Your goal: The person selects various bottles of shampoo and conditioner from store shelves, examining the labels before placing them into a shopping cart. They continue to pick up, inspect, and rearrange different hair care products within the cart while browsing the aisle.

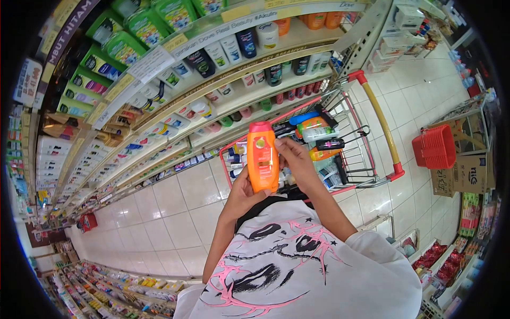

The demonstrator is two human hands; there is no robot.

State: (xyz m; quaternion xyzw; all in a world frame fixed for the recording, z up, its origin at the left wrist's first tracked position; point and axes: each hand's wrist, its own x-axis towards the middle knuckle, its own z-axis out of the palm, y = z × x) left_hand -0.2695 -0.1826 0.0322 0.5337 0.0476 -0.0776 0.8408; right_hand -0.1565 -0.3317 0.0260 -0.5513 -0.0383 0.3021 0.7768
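An orange shampoo bottle (pixel 262 162) with a pink-red cap stands upright in front of my chest, its label facing me. My left hand (pixel 244 194) grips its lower left side, thumb across the front near the base. My right hand (pixel 295 162) holds the right edge higher up, thumb and fingers closed on it. Behind and to the right of the bottle is a shopping cart (pixel 366 165) with several bottles and packs inside, among them a green-and-orange pack (pixel 313 129) and a dark bottle (pixel 330 143).
Store shelves (pixel 234 74) with rows of bottles run along the upper left, with green bottles (pixel 149 26) on top. A stack of red baskets (pixel 434 147) stands at right beside cardboard boxes (pixel 470 173). Tiled floor (pixel 170 212) lies between the shelves. More shelving (pixel 122 292) lines the lower left.
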